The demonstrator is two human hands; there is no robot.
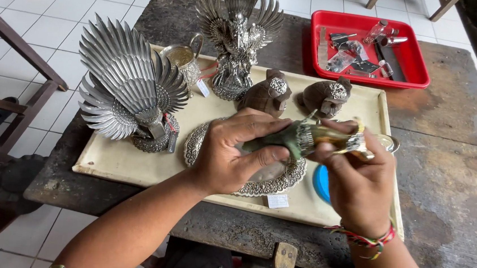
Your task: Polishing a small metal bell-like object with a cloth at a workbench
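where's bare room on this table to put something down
Bare dark tabletop runs right of the cream tray, below the red tray. On the cream tray, a free strip lies in front of the winged silver figure, near its left corner. The tray's back is crowded with the silver statue, cup and two turtle-like pieces.

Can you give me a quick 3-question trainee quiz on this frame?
1. True or false: both hands hold the small green-and-silver figure.
2. Where is the red tray? A) on the cream tray B) behind the cream tray, on the table C) on the floor
3. Which wrist wears the braided band?

Key: 1 true; 2 B; 3 right. Left hand and right hand grip opposite ends.
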